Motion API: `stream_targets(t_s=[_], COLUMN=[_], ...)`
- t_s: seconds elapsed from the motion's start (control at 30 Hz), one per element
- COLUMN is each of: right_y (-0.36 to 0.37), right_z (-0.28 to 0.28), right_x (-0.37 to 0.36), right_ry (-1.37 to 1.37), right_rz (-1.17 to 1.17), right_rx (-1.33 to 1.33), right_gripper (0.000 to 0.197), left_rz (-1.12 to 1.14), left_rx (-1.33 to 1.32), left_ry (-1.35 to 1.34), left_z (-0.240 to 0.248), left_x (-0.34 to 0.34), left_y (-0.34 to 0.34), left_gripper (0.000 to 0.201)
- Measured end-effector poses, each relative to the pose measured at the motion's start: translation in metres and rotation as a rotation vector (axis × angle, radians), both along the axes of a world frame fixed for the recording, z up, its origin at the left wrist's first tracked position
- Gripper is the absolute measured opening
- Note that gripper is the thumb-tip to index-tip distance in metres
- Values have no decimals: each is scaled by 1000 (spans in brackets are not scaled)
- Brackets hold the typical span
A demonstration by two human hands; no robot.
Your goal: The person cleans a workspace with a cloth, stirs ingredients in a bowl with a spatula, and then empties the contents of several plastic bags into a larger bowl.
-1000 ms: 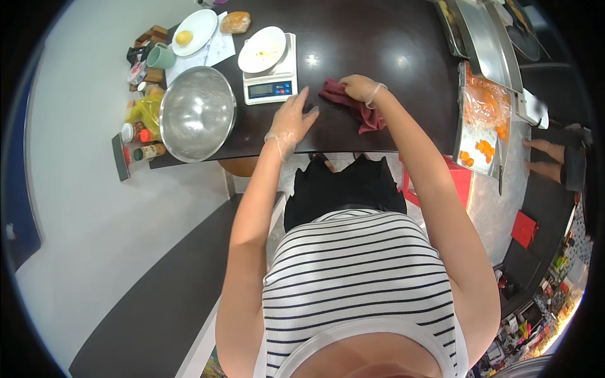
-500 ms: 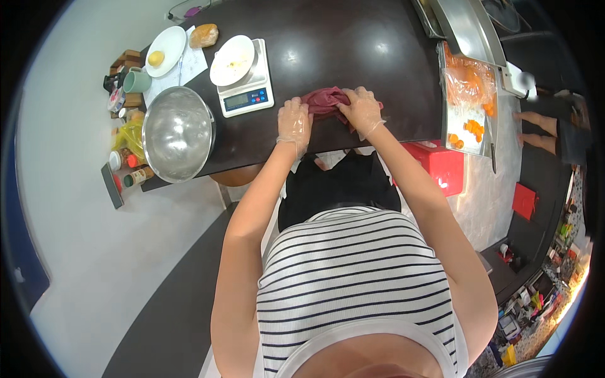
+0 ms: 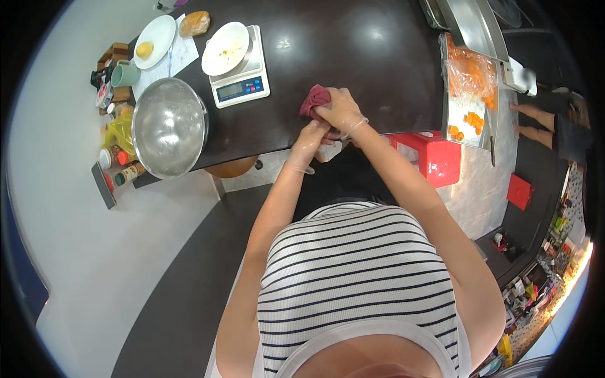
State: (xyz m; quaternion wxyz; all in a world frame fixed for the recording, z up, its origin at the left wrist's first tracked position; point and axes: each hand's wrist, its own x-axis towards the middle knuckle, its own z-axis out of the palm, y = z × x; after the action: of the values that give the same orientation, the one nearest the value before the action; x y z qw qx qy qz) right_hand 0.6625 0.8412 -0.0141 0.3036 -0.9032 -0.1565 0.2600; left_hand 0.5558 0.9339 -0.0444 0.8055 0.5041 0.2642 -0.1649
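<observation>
Both my hands wear clear, loose plastic gloves and meet at the near edge of the dark table [image 3: 391, 94]. A dark red cloth [image 3: 315, 101] is bunched up, and its upper end sticks out past the fingers. My right hand [image 3: 342, 112] is closed round it from the right. Just below, my left hand [image 3: 309, 142] is curled against the cloth's lower part, its fingertips partly hidden beneath the right hand. To the left of the hands stands a white digital scale [image 3: 241, 91], bearing a white bowl [image 3: 217, 60] with some food bits inside.
A large steel bowl [image 3: 167, 129] sits at the table's left, near jars and a green mug [image 3: 125, 74]. Behind are a white plate [image 3: 157, 34] and a bread roll [image 3: 195, 24]. At right, cut orange pieces [image 3: 472, 120] lie beside a knife [image 3: 492, 151]. A red stool [image 3: 438, 160] stands below.
My hands have come together, the left moving right and nearer to me. The cloth, earlier lying between them on the table, is now gathered into a tighter bunch. The view has shifted slightly.
</observation>
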Motion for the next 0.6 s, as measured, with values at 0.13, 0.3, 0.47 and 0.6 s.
stream_targets(t_s=[0.13,0.3,0.47,0.6], right_y=[10,-4,-51,-71], right_z=[-5,-18,-25,-2], right_x=[-20,1,69,102], right_ry=[-312,-484,-501,246], right_rz=[90,147,-69,-613], right_rx=[-160,-97,-132,508], right_gripper=[56,51,48,38], left_rz=[-22,37,198,218], left_rx=[-27,183,218,206], left_ry=[118,69,201,225], left_z=[33,39,42,25], left_x=[-21,-55,-79,-102], left_y=[12,56,65,64], left_gripper=[37,38,33,35])
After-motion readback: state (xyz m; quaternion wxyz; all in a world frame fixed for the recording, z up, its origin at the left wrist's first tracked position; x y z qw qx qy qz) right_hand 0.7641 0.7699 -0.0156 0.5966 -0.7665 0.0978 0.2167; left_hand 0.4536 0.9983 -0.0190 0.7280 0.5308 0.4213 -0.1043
